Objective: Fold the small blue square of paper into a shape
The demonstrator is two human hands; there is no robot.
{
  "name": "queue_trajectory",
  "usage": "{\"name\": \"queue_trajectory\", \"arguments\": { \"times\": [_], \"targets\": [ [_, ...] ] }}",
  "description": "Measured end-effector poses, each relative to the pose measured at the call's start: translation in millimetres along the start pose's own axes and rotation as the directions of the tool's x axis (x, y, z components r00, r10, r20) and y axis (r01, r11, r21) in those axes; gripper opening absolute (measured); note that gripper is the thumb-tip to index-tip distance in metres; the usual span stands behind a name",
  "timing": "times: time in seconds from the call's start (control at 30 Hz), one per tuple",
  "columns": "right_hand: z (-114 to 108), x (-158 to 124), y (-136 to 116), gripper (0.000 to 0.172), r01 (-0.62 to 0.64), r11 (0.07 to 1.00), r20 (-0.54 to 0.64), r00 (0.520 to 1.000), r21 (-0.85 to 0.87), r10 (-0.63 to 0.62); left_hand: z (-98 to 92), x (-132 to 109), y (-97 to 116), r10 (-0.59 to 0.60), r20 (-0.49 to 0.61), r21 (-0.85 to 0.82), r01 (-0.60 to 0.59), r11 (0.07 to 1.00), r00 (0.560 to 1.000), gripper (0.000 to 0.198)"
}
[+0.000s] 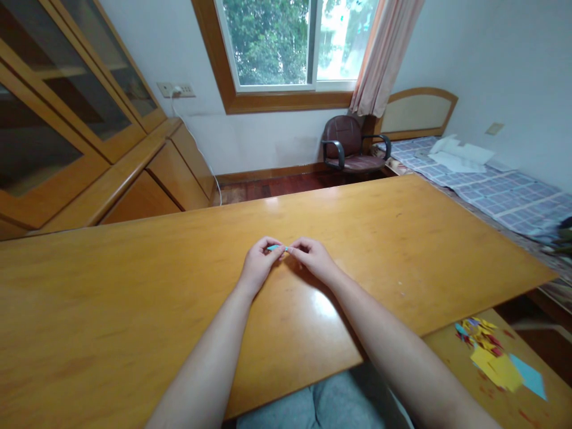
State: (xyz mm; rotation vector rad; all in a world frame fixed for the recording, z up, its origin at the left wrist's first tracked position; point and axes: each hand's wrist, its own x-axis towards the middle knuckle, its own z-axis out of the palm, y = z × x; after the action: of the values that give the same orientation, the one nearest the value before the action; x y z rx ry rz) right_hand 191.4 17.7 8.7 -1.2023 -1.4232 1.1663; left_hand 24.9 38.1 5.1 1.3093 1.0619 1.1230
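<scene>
A small folded piece of light-blue paper (274,247) is held between my two hands, just above the wooden table (147,298). My left hand (261,262) pinches it between thumb and fingers, and most of the visible paper lies there. My right hand (314,257) grips its right tip with thumb and forefinger. The fingertips of both hands nearly meet. The paper's exact shape is too small to make out, and the fingers hide part of it.
On a lower surface at the right lie yellow paper sheets (496,368), a light-blue sheet (529,376) and a pile of small folded papers (480,333). Beyond the table stand a brown armchair (348,143) and a bed (504,196). A glass-door cabinet (93,143) stands left.
</scene>
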Motion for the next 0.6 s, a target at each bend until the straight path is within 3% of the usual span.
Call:
{"name": "queue_trajectory", "arguments": {
  "times": [0.4, 0.6],
  "targets": [
    [-2.7, -0.8, -3.0, 0.028, -0.040, 0.997, 0.058, 0.998, 0.060, 0.036, 0.2, -2.7, 2.8, -0.080, 0.011, -0.073, 0.080, 0.994, 0.997, 0.026],
    [-3.8, 0.6, -0.5, 0.026, -0.050, 0.996, 0.045, 0.998, 0.077, 0.046, -2.6, -0.5, -2.5, -0.063, 0.008, -0.079, 0.063, 0.995, 0.998, 0.027]
  ]
}}
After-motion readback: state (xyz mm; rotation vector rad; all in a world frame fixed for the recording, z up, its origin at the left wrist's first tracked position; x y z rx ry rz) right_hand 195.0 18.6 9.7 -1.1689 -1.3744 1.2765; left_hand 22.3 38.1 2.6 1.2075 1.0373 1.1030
